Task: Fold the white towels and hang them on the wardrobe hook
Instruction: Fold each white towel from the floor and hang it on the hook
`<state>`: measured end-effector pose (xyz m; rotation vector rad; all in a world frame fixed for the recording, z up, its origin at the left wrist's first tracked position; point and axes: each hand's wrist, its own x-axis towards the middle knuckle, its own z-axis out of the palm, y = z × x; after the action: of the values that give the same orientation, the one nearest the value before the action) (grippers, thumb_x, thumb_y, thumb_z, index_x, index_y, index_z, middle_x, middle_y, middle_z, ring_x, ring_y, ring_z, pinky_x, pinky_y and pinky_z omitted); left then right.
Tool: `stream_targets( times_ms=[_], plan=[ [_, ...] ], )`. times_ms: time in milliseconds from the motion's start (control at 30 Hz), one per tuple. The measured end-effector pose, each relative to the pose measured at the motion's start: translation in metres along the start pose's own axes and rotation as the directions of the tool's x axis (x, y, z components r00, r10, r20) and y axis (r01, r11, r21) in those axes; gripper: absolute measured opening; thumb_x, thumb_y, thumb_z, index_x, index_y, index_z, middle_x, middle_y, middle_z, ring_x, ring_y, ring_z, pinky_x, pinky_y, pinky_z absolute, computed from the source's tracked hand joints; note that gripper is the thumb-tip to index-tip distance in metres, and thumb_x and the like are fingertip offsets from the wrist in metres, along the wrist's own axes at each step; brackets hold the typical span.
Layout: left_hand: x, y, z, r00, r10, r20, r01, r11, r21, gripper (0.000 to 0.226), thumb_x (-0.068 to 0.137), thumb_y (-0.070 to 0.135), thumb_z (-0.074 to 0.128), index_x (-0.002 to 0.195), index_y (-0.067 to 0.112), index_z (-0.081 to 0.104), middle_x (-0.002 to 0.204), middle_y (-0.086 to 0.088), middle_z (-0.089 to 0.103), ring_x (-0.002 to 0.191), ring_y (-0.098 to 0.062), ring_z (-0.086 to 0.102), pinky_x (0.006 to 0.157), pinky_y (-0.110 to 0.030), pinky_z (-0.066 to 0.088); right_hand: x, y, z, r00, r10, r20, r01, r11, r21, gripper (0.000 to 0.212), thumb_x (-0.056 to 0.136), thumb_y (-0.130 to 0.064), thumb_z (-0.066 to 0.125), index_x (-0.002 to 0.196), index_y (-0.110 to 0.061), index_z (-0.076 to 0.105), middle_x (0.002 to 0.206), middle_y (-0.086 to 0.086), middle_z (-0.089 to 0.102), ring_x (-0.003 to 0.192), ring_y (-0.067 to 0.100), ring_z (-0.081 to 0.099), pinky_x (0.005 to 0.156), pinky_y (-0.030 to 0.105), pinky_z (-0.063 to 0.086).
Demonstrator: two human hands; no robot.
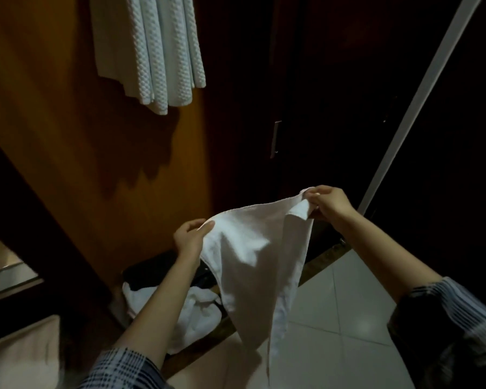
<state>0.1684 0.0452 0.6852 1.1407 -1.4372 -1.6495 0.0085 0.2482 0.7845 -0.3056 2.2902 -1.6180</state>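
low against the wardrobe (101, 141), a dark basket (163, 269) is hiding most of itself behind the left arm, with a towel pile (199, 310) spilling from it, partly covered too. the left hand (190, 238) is pinching one corner of the towel (253, 256), the right hand (327, 203) is pinching the other, and the cloth is hanging between them in open air above the tiled floor (348, 299). up top, a waffle towel (149, 49) is hanging, its upper end cut off by the frame, so the hook is not showing. at right, the dark is swallowing detail.
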Motion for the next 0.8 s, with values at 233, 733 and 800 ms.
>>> stream_targets(
  times_ms=[233, 733, 800],
  plan=[
    [0.022, 0.033, 0.049, 0.997, 0.051, 0.066, -0.047, 0.997, -0.064, 0.015, 0.081, 0.003, 0.069, 0.084, 0.017, 0.064, 0.087, 0.004, 0.063, 0.083, -0.014, 0.061, 0.072, -0.027, 0.052, 0.064, -0.007, -0.01, 0.996, 0.059, -0.062, -0.056, 0.998, 0.041, 0.008, 0.089, 0.002, 0.055, 0.086, 0.002, 0.062, 0.088, 0.021, 0.058, 0.084, 0.033, 0.059, 0.075, 0.042, 0.054],
    [0.033, 0.089, 0.104, 0.88, 0.389, 0.274, -0.448, 0.871, 0.201, 0.022, 0.085, -0.01, 0.055, 0.081, 0.008, 0.066, 0.077, 0.004, 0.063, 0.07, 0.0, 0.059, 0.062, -0.009, 0.047, 0.089, -0.039, 0.003, 0.894, -0.119, 0.432, 0.193, 0.972, -0.131, 0.025, 0.092, -0.001, 0.046, 0.081, -0.003, 0.069, 0.093, 0.019, 0.063, 0.084, 0.025, 0.062, 0.065, 0.029, 0.053],
    [0.032, 0.097, 0.108, 0.853, 0.414, 0.317, -0.481, 0.859, 0.173, 0.017, 0.085, -0.004, 0.061, 0.09, 0.012, 0.063, 0.082, 0.005, 0.064, 0.075, 0.001, 0.06, 0.063, -0.008, 0.048, 0.082, -0.049, 0.009, 0.81, -0.147, 0.568, 0.27, 0.953, -0.139, 0.018, 0.09, -0.001, 0.052, 0.091, -0.005, 0.069, 0.092, 0.015, 0.067, 0.082, 0.02, 0.066, 0.066, 0.024, 0.055]
  ],
)
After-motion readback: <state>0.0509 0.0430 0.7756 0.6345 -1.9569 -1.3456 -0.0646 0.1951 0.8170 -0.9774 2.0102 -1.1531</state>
